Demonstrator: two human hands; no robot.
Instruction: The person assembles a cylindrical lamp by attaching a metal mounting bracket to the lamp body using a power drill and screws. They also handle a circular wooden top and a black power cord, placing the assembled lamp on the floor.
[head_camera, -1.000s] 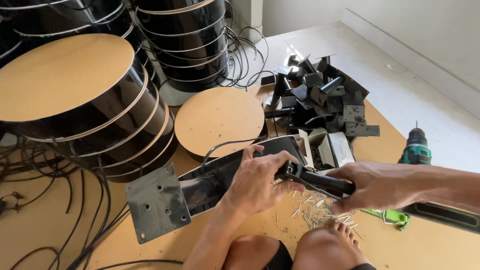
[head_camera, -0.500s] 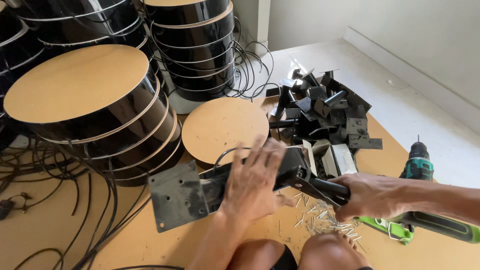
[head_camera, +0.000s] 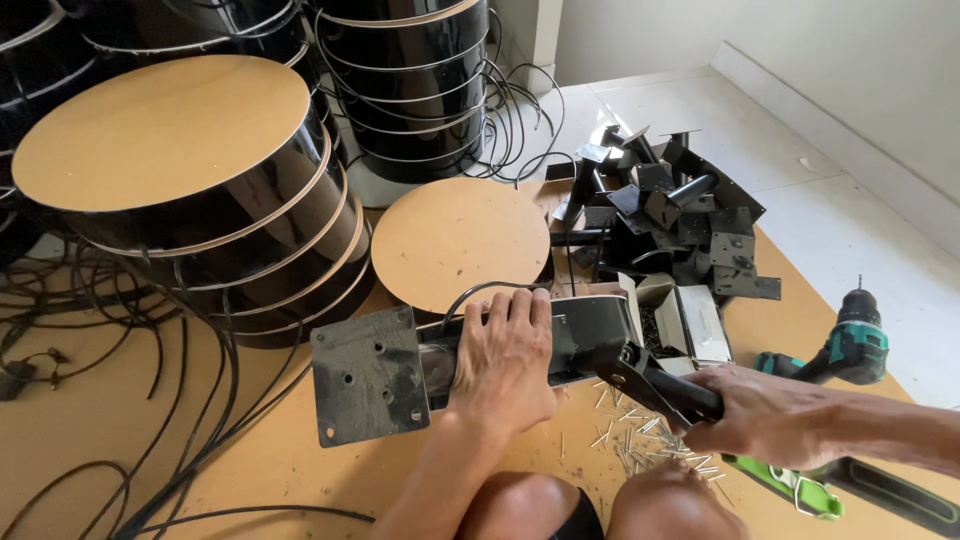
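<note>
My left hand (head_camera: 505, 355) lies flat over a black metal bracket arm (head_camera: 585, 335) and presses it down. At the arm's left end a square black base plate (head_camera: 367, 375) with several holes faces up. My right hand (head_camera: 765, 415) is closed around the black handles of a hand tool (head_camera: 655, 383) whose nose meets the bracket's right end. Small rivets or nails (head_camera: 640, 445) lie scattered on the brown board under the tool, above my knees.
Stacked black drums with tan round tops (head_camera: 165, 130) stand at the left and back. A loose tan disc (head_camera: 460, 240), a pile of black brackets (head_camera: 680, 215), small open boxes (head_camera: 695, 325), a green cordless drill (head_camera: 850, 345) and black cables (head_camera: 120, 400) surround me.
The view has shifted so the bracket sits nearer the frame's centre. My left hand has slid along the bracket to lie flat on it. My right hand keeps gripping the tool at the bracket's end.
</note>
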